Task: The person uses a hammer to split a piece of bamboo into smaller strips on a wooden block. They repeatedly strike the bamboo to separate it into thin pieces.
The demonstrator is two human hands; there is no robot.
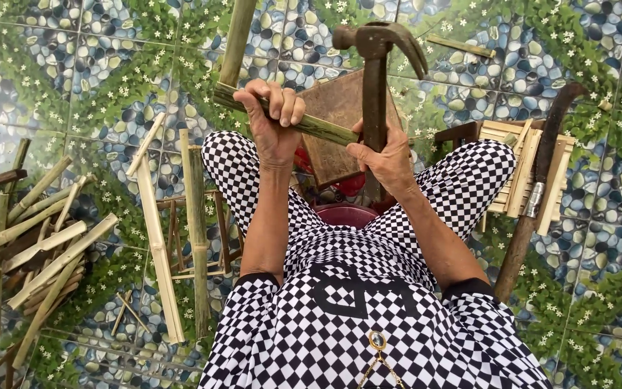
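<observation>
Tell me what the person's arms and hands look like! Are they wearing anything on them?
Both forearms are bare, and there are no gloves, rings or watch showing on the left hand or the right hand. Short sleeves end near the elbows. They are covered in a black-and-white checker pattern, the same as the trousers, with a dark band at each sleeve's edge.

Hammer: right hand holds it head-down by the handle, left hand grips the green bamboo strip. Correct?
Not quite. The head view shows the hammer head-up, its claw head above the right hand. The rest holds: the left hand grips the green bamboo strip.
</observation>
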